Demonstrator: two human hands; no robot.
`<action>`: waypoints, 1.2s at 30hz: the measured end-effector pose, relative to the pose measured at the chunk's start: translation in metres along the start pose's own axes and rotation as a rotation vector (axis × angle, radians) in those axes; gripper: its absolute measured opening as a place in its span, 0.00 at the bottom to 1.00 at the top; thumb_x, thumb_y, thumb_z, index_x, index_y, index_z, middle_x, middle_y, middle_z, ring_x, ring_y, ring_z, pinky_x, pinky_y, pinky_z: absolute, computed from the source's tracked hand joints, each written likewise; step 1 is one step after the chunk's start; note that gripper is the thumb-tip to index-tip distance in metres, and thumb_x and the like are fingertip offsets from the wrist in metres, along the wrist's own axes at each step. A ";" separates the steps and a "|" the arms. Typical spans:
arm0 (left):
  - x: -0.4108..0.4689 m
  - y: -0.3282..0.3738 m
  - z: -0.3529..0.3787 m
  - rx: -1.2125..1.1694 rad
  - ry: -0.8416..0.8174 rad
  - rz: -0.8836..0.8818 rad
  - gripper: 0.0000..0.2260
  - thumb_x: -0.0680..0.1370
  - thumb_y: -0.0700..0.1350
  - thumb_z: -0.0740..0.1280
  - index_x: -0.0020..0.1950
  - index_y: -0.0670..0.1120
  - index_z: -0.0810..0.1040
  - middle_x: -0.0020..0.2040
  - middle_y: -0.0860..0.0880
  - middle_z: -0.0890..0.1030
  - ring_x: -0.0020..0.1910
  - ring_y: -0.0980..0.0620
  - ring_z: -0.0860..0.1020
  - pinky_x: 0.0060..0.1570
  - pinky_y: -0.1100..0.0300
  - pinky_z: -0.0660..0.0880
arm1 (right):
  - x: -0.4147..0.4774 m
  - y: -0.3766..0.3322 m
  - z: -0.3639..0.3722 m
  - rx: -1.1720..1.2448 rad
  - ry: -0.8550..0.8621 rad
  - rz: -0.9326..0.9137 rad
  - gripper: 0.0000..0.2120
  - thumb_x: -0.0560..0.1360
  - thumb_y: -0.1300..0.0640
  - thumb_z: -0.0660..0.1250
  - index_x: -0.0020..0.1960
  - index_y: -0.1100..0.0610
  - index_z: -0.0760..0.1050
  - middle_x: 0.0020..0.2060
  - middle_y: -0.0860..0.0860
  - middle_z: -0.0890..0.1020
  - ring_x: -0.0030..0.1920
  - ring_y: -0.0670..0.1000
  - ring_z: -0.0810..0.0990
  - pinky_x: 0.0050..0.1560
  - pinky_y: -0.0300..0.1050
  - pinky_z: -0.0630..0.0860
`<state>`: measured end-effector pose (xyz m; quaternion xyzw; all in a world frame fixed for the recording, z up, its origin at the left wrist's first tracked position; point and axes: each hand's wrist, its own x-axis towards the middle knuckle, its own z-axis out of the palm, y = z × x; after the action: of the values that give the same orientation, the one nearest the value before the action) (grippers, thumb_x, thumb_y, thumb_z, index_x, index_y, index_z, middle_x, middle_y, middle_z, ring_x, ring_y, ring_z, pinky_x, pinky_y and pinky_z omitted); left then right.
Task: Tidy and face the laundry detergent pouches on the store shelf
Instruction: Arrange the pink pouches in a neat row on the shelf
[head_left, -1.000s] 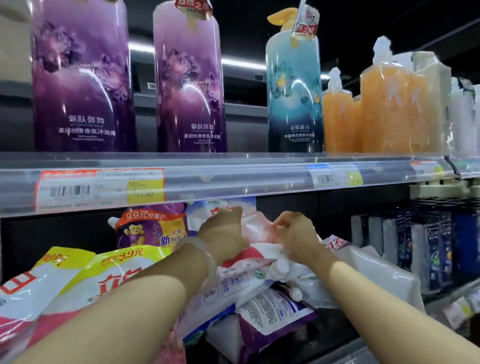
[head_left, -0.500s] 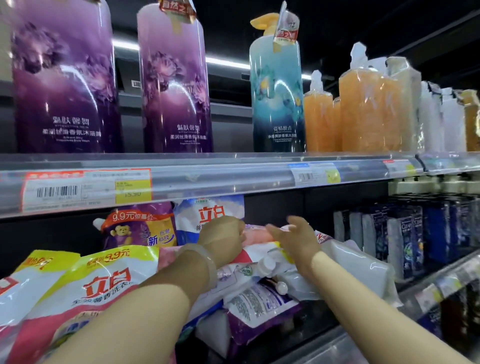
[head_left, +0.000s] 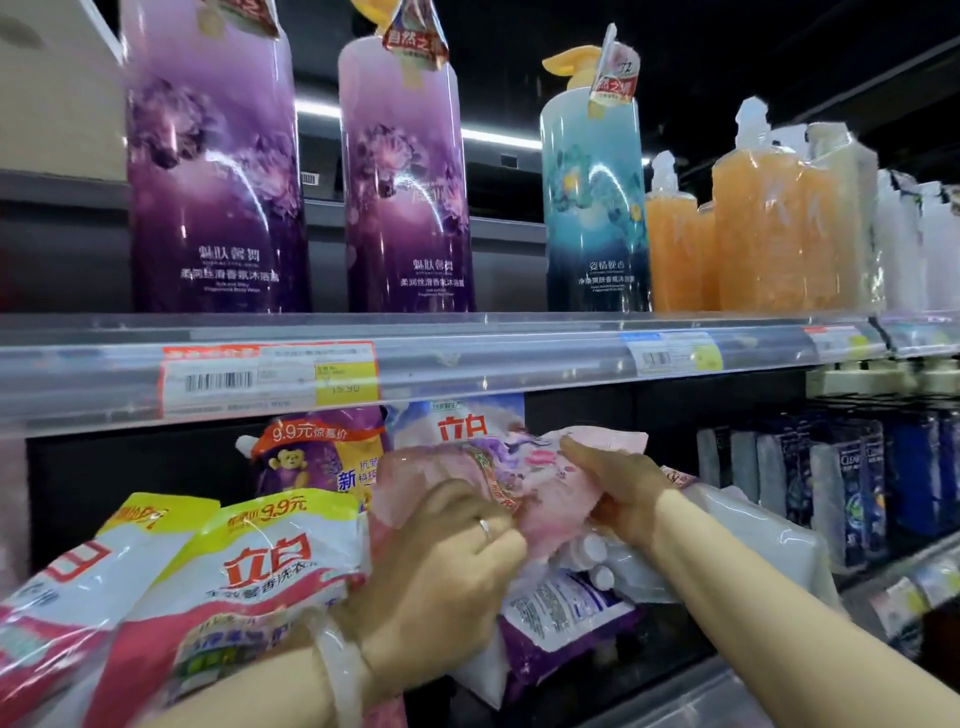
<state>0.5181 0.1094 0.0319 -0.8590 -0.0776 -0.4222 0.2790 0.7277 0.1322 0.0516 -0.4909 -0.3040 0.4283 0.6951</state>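
I am gripping the pink pouch with both hands, left hand and right hand, lifting it off the heap; next it probably needs standing upright, label outward.

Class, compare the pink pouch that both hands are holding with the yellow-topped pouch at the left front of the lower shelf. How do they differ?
The pink pouch is pale pink with a floral print; the yellow-topped pouch is white with a yellow band and red lower part. The pink pouch is crumpled between the left hand and right hand; the yellow-topped pouch rests ungripped, front outward. Both are soft pouches on the lower shelf.
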 end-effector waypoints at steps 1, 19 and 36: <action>-0.007 0.005 0.001 -0.008 0.014 0.031 0.09 0.64 0.32 0.61 0.30 0.45 0.67 0.29 0.48 0.70 0.32 0.49 0.66 0.41 0.60 0.67 | -0.003 0.001 0.004 -0.002 -0.005 -0.041 0.23 0.68 0.59 0.75 0.60 0.65 0.74 0.36 0.58 0.85 0.27 0.53 0.82 0.26 0.45 0.79; 0.023 -0.070 -0.026 -0.666 -0.570 -1.208 0.55 0.57 0.75 0.66 0.75 0.46 0.57 0.76 0.47 0.60 0.71 0.45 0.65 0.70 0.52 0.64 | -0.047 0.004 0.026 0.061 -0.069 -0.180 0.39 0.59 0.75 0.75 0.63 0.55 0.63 0.55 0.61 0.78 0.49 0.66 0.81 0.43 0.72 0.77; 0.008 -0.056 -0.030 -0.752 -0.349 -1.349 0.48 0.62 0.64 0.74 0.74 0.43 0.58 0.71 0.43 0.68 0.65 0.43 0.72 0.62 0.51 0.73 | -0.068 0.009 0.036 0.045 -0.226 -0.097 0.23 0.61 0.75 0.73 0.54 0.64 0.78 0.47 0.64 0.84 0.43 0.63 0.84 0.38 0.58 0.82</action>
<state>0.4818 0.1387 0.0763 -0.7169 -0.4765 -0.3574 -0.3624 0.6640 0.0877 0.0553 -0.4085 -0.3939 0.4536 0.6872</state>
